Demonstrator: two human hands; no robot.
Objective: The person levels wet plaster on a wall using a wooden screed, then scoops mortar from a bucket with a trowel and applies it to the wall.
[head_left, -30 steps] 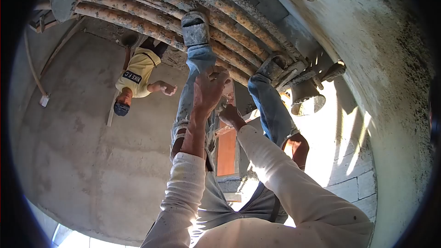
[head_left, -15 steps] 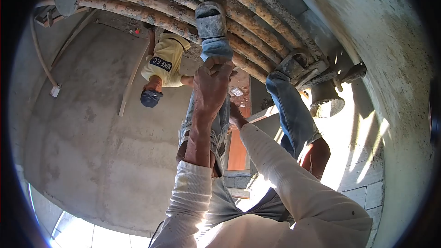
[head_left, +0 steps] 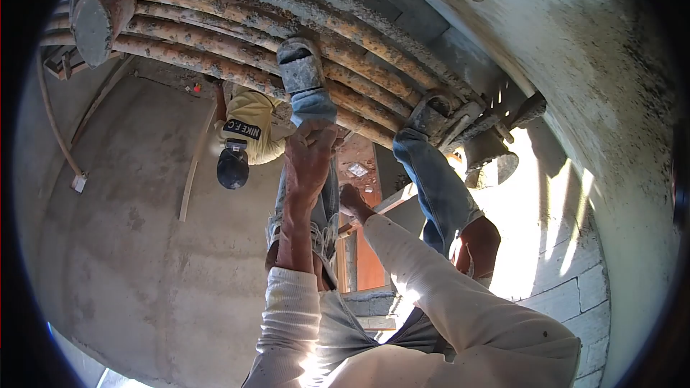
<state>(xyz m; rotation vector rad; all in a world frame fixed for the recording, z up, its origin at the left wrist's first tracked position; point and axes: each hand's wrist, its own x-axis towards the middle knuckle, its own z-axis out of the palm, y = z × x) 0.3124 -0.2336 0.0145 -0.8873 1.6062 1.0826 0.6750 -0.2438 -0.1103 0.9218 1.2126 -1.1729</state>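
My left hand (head_left: 310, 152) is closed, with its fingers curled in front of the rolled cuff (head_left: 313, 105) of my jeans. What it holds, if anything, is hidden by the fingers. My right hand (head_left: 353, 202) reaches in beside my left lower leg, and its fingers are mostly out of sight there. A wooden strip (head_left: 394, 200) runs close by it. Above, a cement-stained sandal (head_left: 300, 65) rests on several rusty, mortar-crusted poles (head_left: 208, 66). My other foot (head_left: 431, 116) stands farther right on the same poles.
A co-worker in a yellow shirt (head_left: 248, 128) and dark cap appears upside down on the left, by a grey plastered wall (head_left: 129, 244). A long wooden batten (head_left: 194, 165) leans there. Rough plaster (head_left: 611, 100) rises at right. A round-ended bucket-like object (head_left: 93, 32) is at upper left.
The view has shifted, so the poles and feet sit lower and farther left. The co-worker's head has turned downward. My left hand stays closed near the cuff.
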